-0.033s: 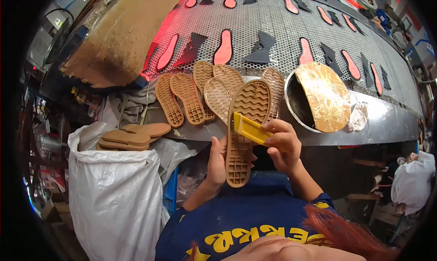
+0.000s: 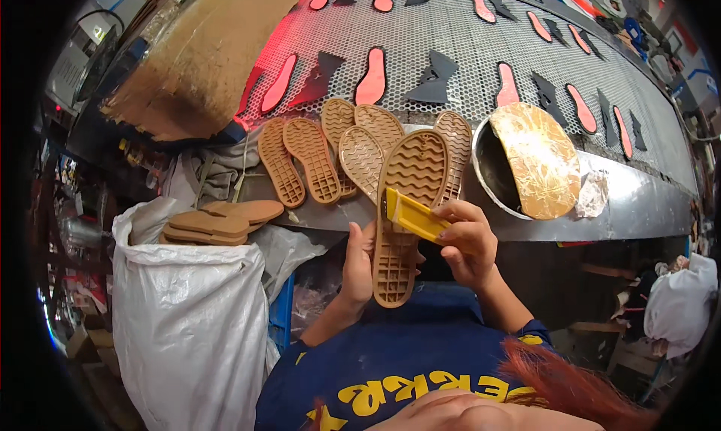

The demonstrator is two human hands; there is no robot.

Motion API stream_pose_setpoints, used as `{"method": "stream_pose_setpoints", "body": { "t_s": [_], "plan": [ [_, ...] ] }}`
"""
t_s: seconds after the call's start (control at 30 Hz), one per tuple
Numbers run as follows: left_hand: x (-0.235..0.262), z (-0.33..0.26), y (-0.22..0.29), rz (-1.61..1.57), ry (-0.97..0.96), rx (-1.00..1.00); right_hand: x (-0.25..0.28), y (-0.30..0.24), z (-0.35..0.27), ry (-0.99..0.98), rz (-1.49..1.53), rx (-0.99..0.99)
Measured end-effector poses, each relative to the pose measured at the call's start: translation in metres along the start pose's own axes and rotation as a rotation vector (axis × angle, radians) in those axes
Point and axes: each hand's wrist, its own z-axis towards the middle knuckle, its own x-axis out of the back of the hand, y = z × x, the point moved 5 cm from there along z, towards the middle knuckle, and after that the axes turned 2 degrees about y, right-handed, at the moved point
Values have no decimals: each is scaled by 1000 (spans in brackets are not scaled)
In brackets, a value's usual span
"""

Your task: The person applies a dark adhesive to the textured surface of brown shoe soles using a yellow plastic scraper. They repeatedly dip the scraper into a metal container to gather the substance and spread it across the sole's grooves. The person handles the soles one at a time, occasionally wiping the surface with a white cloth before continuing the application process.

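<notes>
A tan shoe sole [image 2: 414, 163], tread facing up, stands tilted lengthwise before my chest. My left hand [image 2: 357, 266] grips it from the left edge and from beneath, its thumb raised and its other fingers mostly hidden behind the sole. Across the sole's middle lies a flat yellow tool [image 2: 417, 216] with a narrow dark strip at its left end; whether that is bristles or a blade I cannot make out. The fingers and thumb of my right hand [image 2: 473, 245] pinch the tool's right end.
Several tan soles [image 2: 312, 161] lie on the metal ledge beyond. A round pot [image 2: 492, 168] stands right, half covered by a tan lid [image 2: 539, 161]. Pink insoles [image 2: 370, 78] and black pieces rest on a mesh conveyor [image 2: 481, 48]. Left, more soles [image 2: 206, 227] top a white sack [image 2: 188, 303].
</notes>
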Motion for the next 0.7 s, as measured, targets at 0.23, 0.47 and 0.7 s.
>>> {"method": "stream_pose_setpoints", "body": {
  "t_s": [0.23, 0.47, 0.7],
  "plan": [
    [0, 7, 8, -242, 156, -89, -13, -16, -14, -125, 17, -5],
    [6, 16, 15, -286, 53, -106, -16, -27, -19, -201, 96, -31],
    [7, 20, 14, -302, 108, -76, -6, -21, -21, -242, 287, -169]
  ]
}}
